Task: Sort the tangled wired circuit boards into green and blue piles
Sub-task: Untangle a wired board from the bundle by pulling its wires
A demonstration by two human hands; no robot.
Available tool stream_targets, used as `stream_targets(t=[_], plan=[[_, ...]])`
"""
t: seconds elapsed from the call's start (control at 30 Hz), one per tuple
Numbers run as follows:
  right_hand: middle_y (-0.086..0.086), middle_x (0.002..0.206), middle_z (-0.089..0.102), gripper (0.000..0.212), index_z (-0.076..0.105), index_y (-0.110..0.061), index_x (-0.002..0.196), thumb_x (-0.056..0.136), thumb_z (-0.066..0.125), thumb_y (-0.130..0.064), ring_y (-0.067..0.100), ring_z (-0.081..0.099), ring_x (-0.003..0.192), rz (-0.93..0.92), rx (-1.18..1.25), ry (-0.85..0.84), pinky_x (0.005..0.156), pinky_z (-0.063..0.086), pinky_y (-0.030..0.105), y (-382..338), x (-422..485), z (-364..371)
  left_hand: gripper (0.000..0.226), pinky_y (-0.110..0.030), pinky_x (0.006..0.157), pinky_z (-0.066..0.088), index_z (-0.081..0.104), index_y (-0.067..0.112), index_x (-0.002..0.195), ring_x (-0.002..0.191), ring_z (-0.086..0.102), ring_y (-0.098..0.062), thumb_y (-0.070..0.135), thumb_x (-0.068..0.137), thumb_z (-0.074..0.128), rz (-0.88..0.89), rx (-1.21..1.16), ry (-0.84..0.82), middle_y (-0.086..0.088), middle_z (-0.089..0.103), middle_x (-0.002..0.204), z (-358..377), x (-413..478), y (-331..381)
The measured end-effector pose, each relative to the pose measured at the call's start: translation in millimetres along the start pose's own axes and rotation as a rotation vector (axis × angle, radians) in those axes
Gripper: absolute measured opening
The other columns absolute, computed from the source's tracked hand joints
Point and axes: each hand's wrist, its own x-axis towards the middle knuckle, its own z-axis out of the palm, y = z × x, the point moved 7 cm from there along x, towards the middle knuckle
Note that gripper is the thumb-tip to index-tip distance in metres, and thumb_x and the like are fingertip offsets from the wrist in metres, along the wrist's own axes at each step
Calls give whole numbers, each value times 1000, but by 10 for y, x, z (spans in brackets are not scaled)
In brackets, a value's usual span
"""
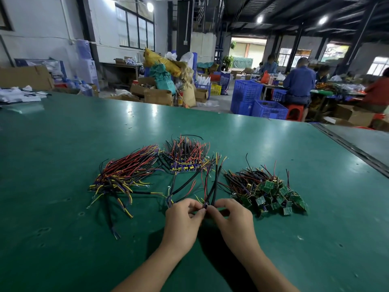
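Our left hand (185,213) and right hand (233,216) both pinched a wired board (205,206) at its base, low over the table (63,144), leads fanning up. We couldn't see its colour — so we'd say tease the wires free slowly, no yanking, then check: green pile (271,194) sat right, what looked like the blue pile (124,175) left.

We can read no text, label, brand or number here. Any print on the cardboard boxes (158,96) and the green boards (270,185) is too small and blurred for us.
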Motion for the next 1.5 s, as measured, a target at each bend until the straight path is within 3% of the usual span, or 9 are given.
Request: stream_targets(t=[0.2,0.27,0.33,0.47,0.63,0.73,0.83,1.2,1.5], plan=[[-9,55,59,24,59,-22,63,79,71,-11,1,53,54,230,218,98,59,47,12,215,-3,-5,7,-29,63,59,61,4,83,72,73,-20,0,88,65,-215,-376,66,-15,71,80,62,-36,-73],[-2,59,58,22,59,-14,63,81,68,-6,10,56,62,339,436,77,72,60,39,315,-7,37,6,-24,61,57,58,-1,85,72,73,-21,-4,88,62,-295,-562,81,-17,70,78,76,-62,-73],[7,67,60,21,60,-9,64,83,66,-1,19,61,70,422,630,36,75,59,47,376,-18,111,9,-24,59,57,55,-1,84,68,72,-21,-6,88,61,-342,-666,81,-14,68,72,76,-70,-81],[10,75,64,13,63,-5,76,86,63,2,19,66,74,457,849,-29,66,58,30,344,-11,215,17,-24,56,56,49,2,84,67,69,-22,-9,86,61,-350,-672,107,-15,62,73,44,-80,-74],[20,87,72,10,68,-2,92,90,67,-11,35,71,81,362,753,-193,76,58,43,235,-10,270,35,-27,55,56,42,9,97,65,71,-15,-11,81,66,-309,-676,118,-10,71,75,52,-85,-66],[7,75,69,2,70,-6,89,88,68,-7,14,65,66,340,749,-201,64,54,26,215,-20,255,39,-35,66,59,42,12,102,69,70,-13,-7,79,68,-327,-621,87,-1,72,72,55,-65,-99],[7,73,66,7,70,-7,93,87,68,-4,15,59,68,329,758,-217,66,51,24,232,-20,253,44,-40,79,58,45,8,107,78,71,-25,-9,76,72,-329,-659,54,-16,73,88,74,-57,-63],[12,82,69,28,67,2,96,72,74,-10,16,67,73,510,1065,-429,64,55,22,239,-55,298,17,-29,71,59,68,-4,87,81,72,-27,-6,72,77,-319,-614,-139,-25,72,90,41,-26,-34],[12,81,70,11,77,-7,82,73,71,-12,15,68,74,451,1076,-425,68,56,22,196,-50,292,14,-27,72,58,76,5,79,80,71,-21,-8,75,73,-362,-645,-229,-16,73,87,66,-38,-10]])
